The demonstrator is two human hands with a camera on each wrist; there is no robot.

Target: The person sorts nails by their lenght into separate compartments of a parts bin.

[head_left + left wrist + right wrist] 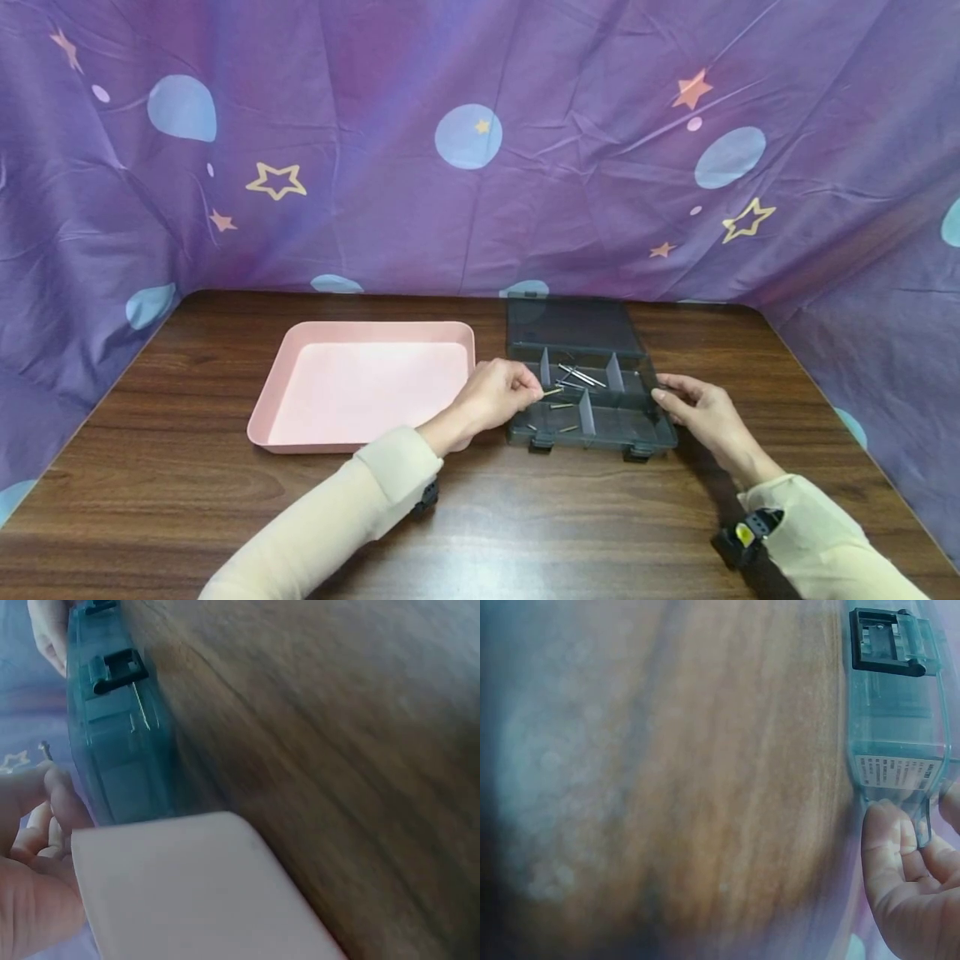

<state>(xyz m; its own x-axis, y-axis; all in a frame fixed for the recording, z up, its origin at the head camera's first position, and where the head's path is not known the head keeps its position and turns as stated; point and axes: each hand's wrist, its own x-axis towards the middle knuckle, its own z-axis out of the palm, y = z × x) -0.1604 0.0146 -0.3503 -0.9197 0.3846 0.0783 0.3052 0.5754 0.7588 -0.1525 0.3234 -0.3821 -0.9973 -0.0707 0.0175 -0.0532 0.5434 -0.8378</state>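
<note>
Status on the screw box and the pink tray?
Done: organizer box lies open; pink tray holds nothing visible. In hand: left hand pinches a small screw over the box, right hand grips its right edge. Left: several screws and pins sit in compartments.

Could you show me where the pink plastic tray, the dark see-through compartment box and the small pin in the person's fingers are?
Pink plastic tray (360, 396): head view, on its bare floor.
Dark see-through compartment box (573, 325): head view, on its open lid.
Small pin (553, 391): head view, on its shaft, by the left hand's fingertips.

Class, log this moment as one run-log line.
left hand: pinches screw over organizer box | right hand: holds box corner | pink tray: beside
</note>
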